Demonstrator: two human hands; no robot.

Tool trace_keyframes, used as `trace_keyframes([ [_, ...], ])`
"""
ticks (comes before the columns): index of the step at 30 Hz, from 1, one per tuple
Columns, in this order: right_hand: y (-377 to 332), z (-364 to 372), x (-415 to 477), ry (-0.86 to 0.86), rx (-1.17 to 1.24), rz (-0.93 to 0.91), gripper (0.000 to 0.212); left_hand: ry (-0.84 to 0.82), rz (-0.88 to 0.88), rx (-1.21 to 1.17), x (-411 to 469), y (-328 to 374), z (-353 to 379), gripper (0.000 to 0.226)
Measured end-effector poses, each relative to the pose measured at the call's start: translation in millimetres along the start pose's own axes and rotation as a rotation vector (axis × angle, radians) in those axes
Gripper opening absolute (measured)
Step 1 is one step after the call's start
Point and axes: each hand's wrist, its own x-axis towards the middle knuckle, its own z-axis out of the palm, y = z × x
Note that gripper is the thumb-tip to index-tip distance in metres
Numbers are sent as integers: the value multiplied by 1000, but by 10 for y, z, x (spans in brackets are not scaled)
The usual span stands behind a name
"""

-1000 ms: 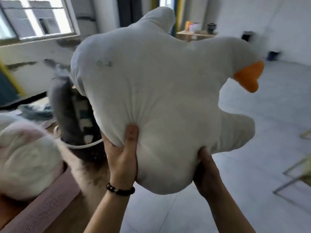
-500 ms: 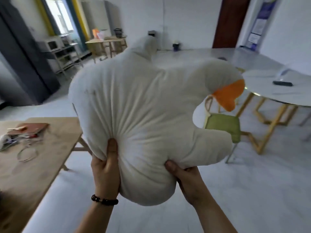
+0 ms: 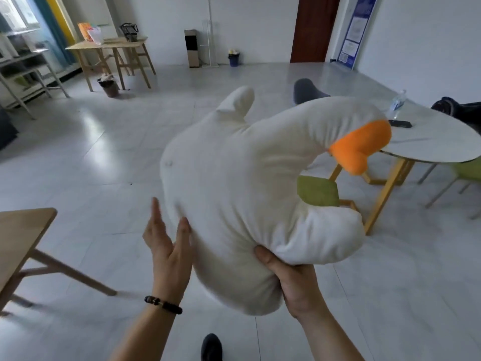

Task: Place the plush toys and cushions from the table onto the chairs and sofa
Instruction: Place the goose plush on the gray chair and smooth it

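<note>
At far left, we see the corner of a light wooden table (image 3: 23,238) with slanted legs, standing on the pale tiled floor (image 3: 91,157). Just right of it, our left hand (image 3: 168,246) is raised with a dark beaded bracelet (image 3: 163,304) at the wrist; its fingers are straight and held close together, the palm laid flat against the left side of the toy and gripping nothing. In the middle, we hold the large white goose-shaped plush toy (image 3: 239,194) up in the air in front of us, above the floor and clear of every piece of furniture. Our right hand (image 3: 292,280) cups the toy from below, thumb pressed into the fabric and the other fingers hidden behind the plush, so we cannot tell how they lie. The toy's orange fabric beak (image 3: 360,147) points right, towards a round white table (image 3: 432,142) with yellow legs. A green-seated chair (image 3: 318,191) shows through the curve of the goose's neck, beside that table. A dark shoe (image 3: 211,347) appears at the bottom edge.
</note>
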Motion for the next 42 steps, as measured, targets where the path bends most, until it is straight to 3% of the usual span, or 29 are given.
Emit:
trace_keyframes([
  [3,82,179,782,44,-152,-76,71,-159,117,104,750,-69,288,44],
  [7,27,409,1768,109,-247,-121,64,-358,-2,1,1684,144,670,84],
  [14,62,356,3306,281,-259,-91,63,-586,-161,-69,3381,232,1757,97],
  [18,275,173,4453,387,-295,-111,126,-671,-150,-48,4236,-16,2704,102],
  [20,356,89,5124,377,-269,-117,130,-685,-138,-25,4681,-108,3230,102],
  [26,161,25,7000,322,-201,-85,89,-608,-163,21,6143,-52,4469,107],
  [30,-49,-11,8056,294,-217,-73,98,-522,-145,39,7109,-150,5002,104],
  [35,-109,-201,9394,206,-282,-136,99,-485,-117,-43,8243,-605,5815,75],
  [38,-60,-283,10236,245,-296,-123,104,-509,-118,-76,8925,-858,6380,66],
  [42,-25,-380,11454,356,-301,-87,90,-569,-141,-154,9937,-1083,7220,64],
])
